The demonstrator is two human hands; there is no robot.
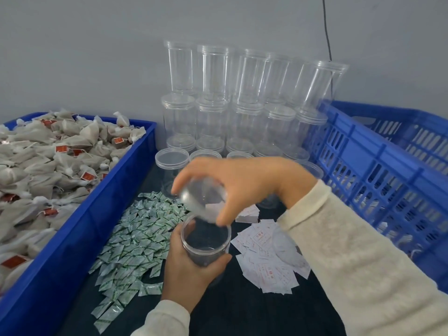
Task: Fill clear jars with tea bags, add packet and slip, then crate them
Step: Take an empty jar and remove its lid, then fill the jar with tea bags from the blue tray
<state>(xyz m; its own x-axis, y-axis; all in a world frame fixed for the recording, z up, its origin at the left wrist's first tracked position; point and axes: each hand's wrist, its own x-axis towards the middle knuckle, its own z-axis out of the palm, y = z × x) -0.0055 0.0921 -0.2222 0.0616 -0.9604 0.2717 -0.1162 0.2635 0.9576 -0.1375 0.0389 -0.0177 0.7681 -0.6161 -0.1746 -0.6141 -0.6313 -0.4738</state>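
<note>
1. The slatted blue crate (pixel 378 170) stood at the right; the part of its inside that showed held no finished jars, so crating seemed not yet begun, though much of it lay out of view.
2. The blue bin (pixel 97 214) at the left was heaped with tea bags (pixel 48 161), a supply that looked barely touched.
3. The stacked jars (pixel 232 98) stood capped and empty against the far wall, with more just in front of them, so most of the work seemed left to do.
4. On the dark tabletop (pixel 242 306), green-and-white packets (pixel 135 241) were spread near the bin, and white slips (pixel 264 258) lay to their right, near the crate.
5. The jar in hand (pixel 206 241) was held upright over the tabletop between the packets and the slips, open at the mouth, with nothing inside that I could see.
6. The left hand (pixel 186 270) held that jar low down, its fingers (pixel 218 259) curled round the wall.
7. The right hand (pixel 242 183) was just above the jar's mouth, its fingers pinching the clear lid (pixel 201 197) by the rim, tilted and blurred.
8. By my judgement the jar had only been opened: tea bags, packet, slip, closing and crating were all still to come.
</note>
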